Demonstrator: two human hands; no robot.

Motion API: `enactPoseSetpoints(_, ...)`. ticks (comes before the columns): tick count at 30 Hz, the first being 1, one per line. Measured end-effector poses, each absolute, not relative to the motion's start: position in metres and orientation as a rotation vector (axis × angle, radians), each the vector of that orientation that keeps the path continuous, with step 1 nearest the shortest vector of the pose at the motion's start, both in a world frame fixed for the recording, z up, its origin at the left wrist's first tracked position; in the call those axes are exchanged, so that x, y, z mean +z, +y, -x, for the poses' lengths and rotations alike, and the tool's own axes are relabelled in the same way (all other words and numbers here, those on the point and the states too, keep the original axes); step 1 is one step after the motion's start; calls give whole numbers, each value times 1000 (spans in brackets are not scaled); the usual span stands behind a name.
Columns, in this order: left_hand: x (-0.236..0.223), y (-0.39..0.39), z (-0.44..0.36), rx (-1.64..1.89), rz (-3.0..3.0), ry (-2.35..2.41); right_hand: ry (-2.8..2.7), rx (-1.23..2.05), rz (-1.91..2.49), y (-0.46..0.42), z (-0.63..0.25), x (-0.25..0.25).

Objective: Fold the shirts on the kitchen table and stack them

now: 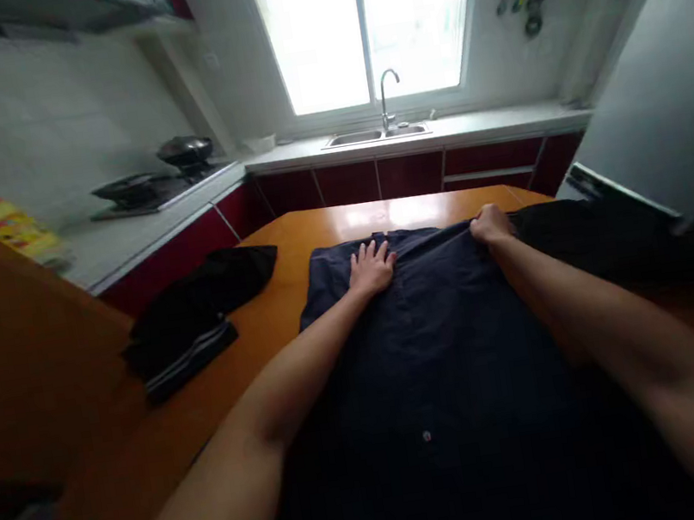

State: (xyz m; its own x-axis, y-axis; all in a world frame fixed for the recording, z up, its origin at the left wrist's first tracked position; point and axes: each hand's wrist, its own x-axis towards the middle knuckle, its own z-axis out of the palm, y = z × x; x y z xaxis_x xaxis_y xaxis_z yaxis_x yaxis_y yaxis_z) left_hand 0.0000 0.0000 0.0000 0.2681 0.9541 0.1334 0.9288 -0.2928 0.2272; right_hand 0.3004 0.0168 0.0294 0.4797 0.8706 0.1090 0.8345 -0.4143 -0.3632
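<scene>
A dark navy button-up shirt lies spread over the wooden table, its row of buttons running toward me. Flat on its far part, a little left of the middle, rests my left hand with the fingers spread. My right hand is closed on the shirt's far right edge, the cloth pinched in its fingers. Shadow hides much of the shirt's near part.
On the table, a black garment with pale stripes lies at left, and black cloth at right. Beyond are a counter with a sink, a stove with a wok, and a yellow oil jug.
</scene>
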Motion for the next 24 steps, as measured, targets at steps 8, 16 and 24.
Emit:
enactPoseSetpoints(8,3,10,-3,399,-2353,1780,-1476,-26,2303,20,-281,31)
enactPoseSetpoints(16,36,88,46,565,-2107,1932,-1826,260,2026,57,-255,30)
enactPoseSetpoints(24,20,121,26,597,-2033,1714,-1900,369,1982,87,-199,22)
